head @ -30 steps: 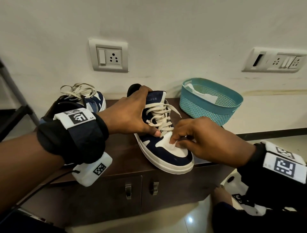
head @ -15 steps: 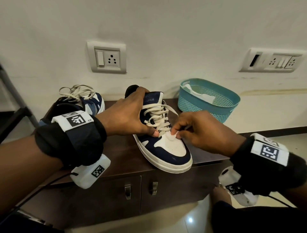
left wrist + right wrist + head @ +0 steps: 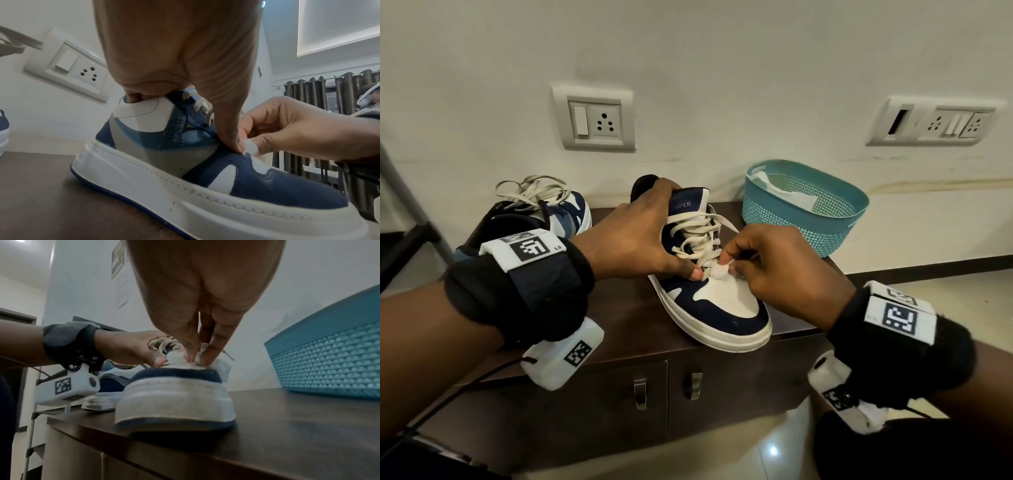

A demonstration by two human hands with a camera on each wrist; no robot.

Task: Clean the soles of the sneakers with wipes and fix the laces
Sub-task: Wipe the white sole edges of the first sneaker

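A navy-and-white sneaker (image 3: pixel 726 308) (image 3: pixel 205 186) (image 3: pixel 174 395) stands upright on the dark cabinet top (image 3: pixel 626 325), its toe over the front edge. My left hand (image 3: pixel 640 236) (image 3: pixel 185 65) grips it at the collar and tongue, thumb down on the side by the lowest laces (image 3: pixel 698 236). My right hand (image 3: pixel 767 270) (image 3: pixel 205 288) pinches a small wadded white wipe (image 3: pixel 720 270) (image 3: pixel 249 146) (image 3: pixel 174 358) against the white toe panel just below the laces. The second sneaker (image 3: pixel 561 212) sits at the back left with loose laces.
A teal plastic basket (image 3: pixel 808 226) (image 3: pixel 329 366) holding white wipes (image 3: pixel 784 195) stands at the back right against the wall. Wall sockets (image 3: pixel 595 120) are above the cabinet. Two cabinet doors with metal handles (image 3: pixel 640 390) lie below the top.
My right hand has carried the wipe up the toe panel from the middle toward the lowest laces. The left hand has kept its grip and the sneaker has stayed put.
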